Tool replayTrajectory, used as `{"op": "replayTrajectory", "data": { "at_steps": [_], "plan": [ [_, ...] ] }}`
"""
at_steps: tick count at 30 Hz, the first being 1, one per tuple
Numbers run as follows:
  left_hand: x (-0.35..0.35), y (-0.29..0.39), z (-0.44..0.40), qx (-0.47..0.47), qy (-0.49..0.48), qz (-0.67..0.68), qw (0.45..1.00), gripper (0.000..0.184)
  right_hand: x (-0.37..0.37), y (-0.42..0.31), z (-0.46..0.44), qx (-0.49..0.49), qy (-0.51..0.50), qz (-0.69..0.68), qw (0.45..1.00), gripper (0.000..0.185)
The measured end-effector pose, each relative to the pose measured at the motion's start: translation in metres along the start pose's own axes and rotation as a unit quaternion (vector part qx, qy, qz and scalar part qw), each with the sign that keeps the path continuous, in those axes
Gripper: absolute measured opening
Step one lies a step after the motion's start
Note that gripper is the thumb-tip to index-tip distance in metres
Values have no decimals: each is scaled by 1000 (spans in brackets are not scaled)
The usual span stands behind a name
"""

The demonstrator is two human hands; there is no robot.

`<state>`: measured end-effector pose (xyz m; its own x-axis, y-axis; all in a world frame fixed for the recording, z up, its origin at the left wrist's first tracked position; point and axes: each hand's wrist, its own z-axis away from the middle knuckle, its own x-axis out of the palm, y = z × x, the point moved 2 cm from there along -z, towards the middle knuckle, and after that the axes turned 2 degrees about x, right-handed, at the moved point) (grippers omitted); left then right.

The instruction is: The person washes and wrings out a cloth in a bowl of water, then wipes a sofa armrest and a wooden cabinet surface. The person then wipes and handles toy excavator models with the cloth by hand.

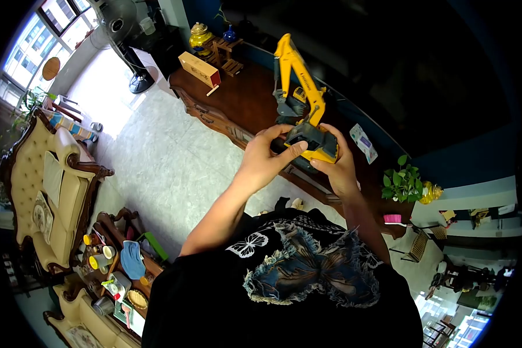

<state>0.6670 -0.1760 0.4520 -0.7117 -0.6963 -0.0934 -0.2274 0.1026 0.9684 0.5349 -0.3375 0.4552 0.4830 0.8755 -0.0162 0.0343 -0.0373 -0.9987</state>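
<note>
A yellow and dark grey toy excavator (308, 142) is held up between my two hands, above the long wooden cabinet. Its yellow boom (303, 78) points up and away from me, with the dark bucket (292, 107) hanging on the left. My left hand (265, 158) grips the excavator's left side, thumb across the dark cab. Around the yellow rear end on the right, my right hand (337, 160) is closed with its thumb at the lower edge. Behind the boom, another small yellow thing (300, 94) is partly hidden.
On the wooden cabinet (226, 113) stand a box (200, 71), a yellow jar (199, 36) and a leafy plant (401, 181). A printed card (363, 144) lies to the right. A fan (134, 58), a sofa (40, 191) and a cluttered low table (155, 267) are at the left.
</note>
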Motion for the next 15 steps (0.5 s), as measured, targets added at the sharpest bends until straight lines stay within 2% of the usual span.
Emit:
{"op": "replayTrajectory", "data": {
  "at_steps": [1,3,4,6,7,9,10,12,13,15],
  "plan": [
    [-9,10,3,-2,1,-1,1000,45,1,4,0,18,-2,-64,998,84],
    [-29,35,5,-31,-5,-112,993,47,5,6,1,25,-12,-114,993,84],
    [-35,29,3,-32,-6,-112,993,47,5,7,2,31,-22,-162,986,83],
    [-49,20,-3,56,118,-194,972,50,4,9,2,35,-33,-170,984,82],
    [-48,18,-7,53,117,-195,972,50,4,11,2,37,-46,-178,982,81],
    [-47,23,-17,80,117,-82,986,52,6,12,4,44,-53,-189,980,80],
    [-45,18,-22,77,117,-83,987,52,9,12,6,50,-61,-198,977,79],
    [-35,12,-31,98,42,109,988,54,12,14,8,54,-63,-200,976,78],
    [-31,10,-30,56,35,168,984,47,14,14,10,56,-64,-200,976,77],
    [-29,6,-32,33,27,162,986,44,14,12,14,57,-64,-200,976,76]
  ]
}}
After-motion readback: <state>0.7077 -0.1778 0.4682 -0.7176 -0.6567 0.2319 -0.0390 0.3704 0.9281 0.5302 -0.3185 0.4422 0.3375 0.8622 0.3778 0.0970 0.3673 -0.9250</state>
